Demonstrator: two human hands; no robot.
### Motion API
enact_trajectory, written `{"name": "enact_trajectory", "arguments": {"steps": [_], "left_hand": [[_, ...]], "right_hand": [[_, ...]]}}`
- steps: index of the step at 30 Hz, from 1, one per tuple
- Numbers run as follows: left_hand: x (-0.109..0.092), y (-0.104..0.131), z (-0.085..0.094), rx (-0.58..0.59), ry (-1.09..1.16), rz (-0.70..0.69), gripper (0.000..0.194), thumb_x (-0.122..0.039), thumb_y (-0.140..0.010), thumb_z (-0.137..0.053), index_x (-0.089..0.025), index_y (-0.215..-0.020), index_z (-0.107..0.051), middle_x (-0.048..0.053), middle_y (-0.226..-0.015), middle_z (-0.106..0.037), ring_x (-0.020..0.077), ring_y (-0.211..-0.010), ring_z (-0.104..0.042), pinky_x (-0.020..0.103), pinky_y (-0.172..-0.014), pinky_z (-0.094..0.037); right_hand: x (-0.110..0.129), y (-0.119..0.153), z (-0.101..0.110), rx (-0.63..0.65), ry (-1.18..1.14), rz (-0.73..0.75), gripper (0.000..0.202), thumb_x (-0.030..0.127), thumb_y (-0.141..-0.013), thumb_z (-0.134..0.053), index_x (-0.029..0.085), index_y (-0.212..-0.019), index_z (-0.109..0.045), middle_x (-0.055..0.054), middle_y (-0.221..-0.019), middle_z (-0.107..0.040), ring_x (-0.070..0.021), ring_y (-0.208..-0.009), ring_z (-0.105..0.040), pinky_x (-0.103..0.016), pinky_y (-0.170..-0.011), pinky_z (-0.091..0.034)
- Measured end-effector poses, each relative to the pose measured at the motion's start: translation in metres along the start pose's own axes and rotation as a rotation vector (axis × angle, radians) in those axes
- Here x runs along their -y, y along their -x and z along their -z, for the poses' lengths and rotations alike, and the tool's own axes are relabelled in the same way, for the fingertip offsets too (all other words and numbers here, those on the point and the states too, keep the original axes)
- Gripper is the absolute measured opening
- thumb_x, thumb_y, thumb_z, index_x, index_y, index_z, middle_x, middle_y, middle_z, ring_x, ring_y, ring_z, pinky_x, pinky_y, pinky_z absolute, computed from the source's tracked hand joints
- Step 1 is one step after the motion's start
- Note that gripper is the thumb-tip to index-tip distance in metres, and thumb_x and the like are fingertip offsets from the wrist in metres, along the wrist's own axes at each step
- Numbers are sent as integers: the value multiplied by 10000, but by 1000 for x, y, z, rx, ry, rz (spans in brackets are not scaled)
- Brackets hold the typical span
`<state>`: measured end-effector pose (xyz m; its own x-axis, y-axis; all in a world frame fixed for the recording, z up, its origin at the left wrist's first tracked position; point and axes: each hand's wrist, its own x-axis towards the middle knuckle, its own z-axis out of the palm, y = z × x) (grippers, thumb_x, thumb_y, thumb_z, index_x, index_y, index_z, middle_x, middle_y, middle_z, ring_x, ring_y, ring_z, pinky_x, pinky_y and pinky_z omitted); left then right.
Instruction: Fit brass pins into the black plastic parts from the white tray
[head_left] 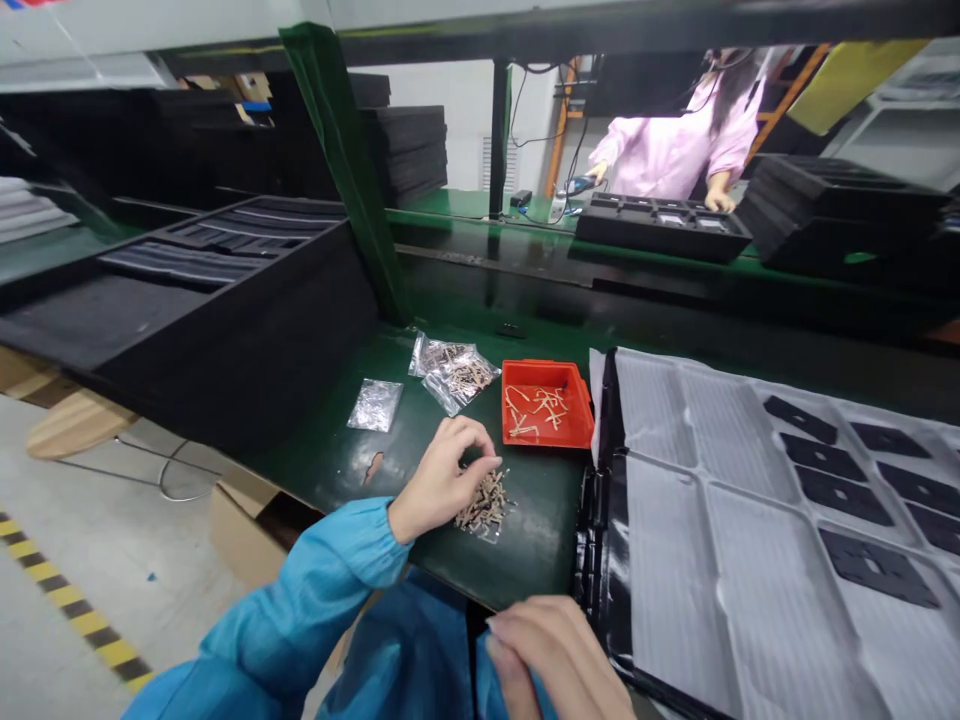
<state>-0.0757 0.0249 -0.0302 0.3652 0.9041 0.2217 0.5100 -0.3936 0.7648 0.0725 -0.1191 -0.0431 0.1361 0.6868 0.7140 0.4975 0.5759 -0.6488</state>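
Observation:
My left hand [442,482] is just above a loose pile of small metal pieces [486,508] on the green tabletop, its thumb and fingertips curled together in a pinch. Whatever they hold, if anything, is too small to make out. Low in the view, in front of the table edge, is my right hand [559,655]; its thumb and fingers are drawn together, and anything between them is hidden. Beyond the pile sits a red tray [551,372] with several thin, pale strips [550,405] in it.
Two clear bags of small parts [461,375] and a smaller clear bag [375,405] lie left of the tray. A white lined tray [667,520] with several flat black plates [874,567] stands right. A black box [285,300] is at left. Opposite, a person in pink [675,150] works.

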Motion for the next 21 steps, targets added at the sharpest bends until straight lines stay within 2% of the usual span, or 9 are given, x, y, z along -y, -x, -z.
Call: {"name": "enact_trajectory", "arguments": {"steps": [1, 3, 6, 9, 12, 14, 16, 18, 21], "left_hand": [[-1, 3, 1, 2, 8, 2, 61, -199, -979, -681, -217, -944, -635, 80, -1103, -645, 281, -1088, -538, 437, -989, -432], [-2, 9, 0, 36, 20, 6, 131, -168, -901, -763, -232, -953, -661, 87, -1198, -654, 314, -1162, -508, 477, -1021, -402], [-2, 14, -7, 58, 58, 24, 158, -90, -877, -727, -225, -839, -654, 87, -1213, -676, 343, -1195, -478, 522, -1011, -349], [-2, 14, -9, 6, 162, 42, 181, -73, -904, -659, -216, -800, -619, 90, -1146, -686, 337, -1171, -470, 530, -1009, -315], [1, 12, -6, -85, 349, 42, 160, -166, -943, -679, -218, -805, -616, 87, -1099, -682, 316, -1147, -484, 492, -1036, -321], [4, 11, -4, -178, 516, 50, 213, -306, -986, -681, -216, -813, -595, 82, -1070, -656, 283, -1084, -508, 439, -1017, -362], [8, 8, -4, -275, 702, 83, 305, -451, -1009, -660, -219, -842, -553, 66, -1041, -612, 239, -987, -521, 381, -953, -415], [11, 5, -5, -324, 884, 132, 387, -542, -980, -687, -220, -853, -514, 45, -992, -579, 197, -892, -520, 330, -872, -456], [12, 1, -6, -304, 1113, 203, 470, -548, -865, -826, -214, -818, -499, 18, -900, -552, 162, -823, -530, 282, -810, -503]], "right_hand": [[-1, -1, -1, 41, -25, -28, 184, 21, -939, -595, 182, -885, -668, -34, -733, -686, -154, -665, -629, -301, -612, -545], [-4, -3, -2, 150, -58, -78, 193, 4, -942, -589, 177, -944, -674, -50, -803, -703, -165, -728, -640, -321, -667, -551], [-6, -3, -4, 237, -93, -103, 197, 7, -956, -589, 176, -998, -681, -60, -847, -710, -172, -764, -637, -327, -697, -545], [-5, -4, -6, 226, -110, -140, 206, 0, -954, -588, 180, -987, -681, -51, -844, -705, -166, -764, -630, -314, -697, -534], [-1, -5, -5, 146, -109, -242, 202, 31, -971, -584, 195, -938, -698, -32, -821, -693, -155, -751, -636, -293, -704, -530], [0, -8, -6, 86, -135, -407, 166, 114, -992, -616, 207, -907, -724, -34, -833, -709, -156, -774, -669, -279, -732, -549], [-2, -13, -11, 67, -230, -663, 95, 241, -992, -679, 215, -942, -755, -45, -882, -746, -158, -807, -705, -260, -755, -580], [-8, -20, -22, 106, -368, -871, 191, 385, -971, -724, 205, -1018, -765, -55, -881, -770, -152, -750, -718, -240, -682, -601], [-20, -34, -47, 207, -548, -963, 385, 536, -940, -729, 168, -1052, -752, -54, -790, -761, -128, -583, -669, -217, -507, -554]]}}
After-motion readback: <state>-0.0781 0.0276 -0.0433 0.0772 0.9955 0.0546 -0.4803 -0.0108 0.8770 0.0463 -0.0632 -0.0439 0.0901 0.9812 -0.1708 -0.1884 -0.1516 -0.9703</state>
